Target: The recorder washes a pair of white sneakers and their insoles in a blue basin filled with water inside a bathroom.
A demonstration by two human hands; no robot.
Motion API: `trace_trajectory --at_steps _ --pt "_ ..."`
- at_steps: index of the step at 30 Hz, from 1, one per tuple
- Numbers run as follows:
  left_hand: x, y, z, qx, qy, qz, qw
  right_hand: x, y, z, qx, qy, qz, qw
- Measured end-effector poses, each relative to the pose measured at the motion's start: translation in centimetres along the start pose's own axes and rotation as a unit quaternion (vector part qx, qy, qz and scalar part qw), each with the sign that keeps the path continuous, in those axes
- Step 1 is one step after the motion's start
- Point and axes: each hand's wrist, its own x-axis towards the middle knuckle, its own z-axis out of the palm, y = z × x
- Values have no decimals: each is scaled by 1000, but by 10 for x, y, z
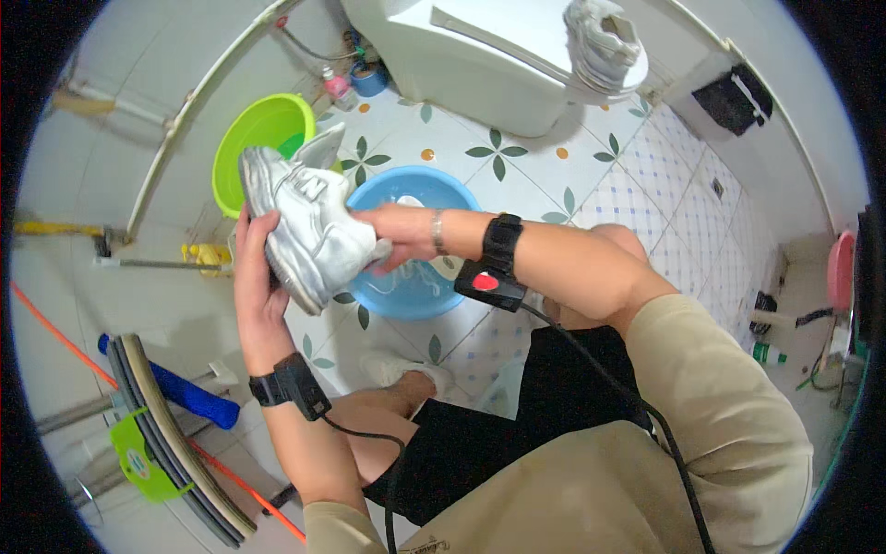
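Observation:
A wet white New Balance sneaker (311, 221) is held up in front of me, tilted, with its tongue sticking up. My left hand (259, 260) grips it along the sole. My right hand (398, 232) is at the shoe's opening, its fingers partly hidden by the heel; whether it holds something inside cannot be seen. Behind and below my right hand, a blue plastic basin (415, 311) of water stands on the tiled floor, with white laces and a pale item in it. Another white sneaker (602, 48) rests on the white toilet lid.
A green bucket (232, 159) stands at the upper left, near a pink bottle (339, 90) and a blue container (368, 78). The toilet (477, 76) is ahead. Mops or brooms with a green clip (142, 457) lean at lower left. A yellow bottle (205, 256) is by the wall.

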Motion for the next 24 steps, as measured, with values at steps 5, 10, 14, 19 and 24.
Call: trace_trajectory --at_steps 5,10,14,19,24 --pt "-8 5 13 25 14 -9 1000 17 17 -12 9 -96 -9 995" --pt "-9 1 10 3 21 -1 1000 12 16 3 -58 -54 -130 988" --pt "-3 -5 4 -20 29 -26 999 20 21 13 -94 51 -254 961" --pt "-1 -7 -1 -25 14 -10 1000 26 24 11 -16 28 -243 970" --pt "-12 1 20 71 15 46 996 42 23 -6 47 51 -123 990"
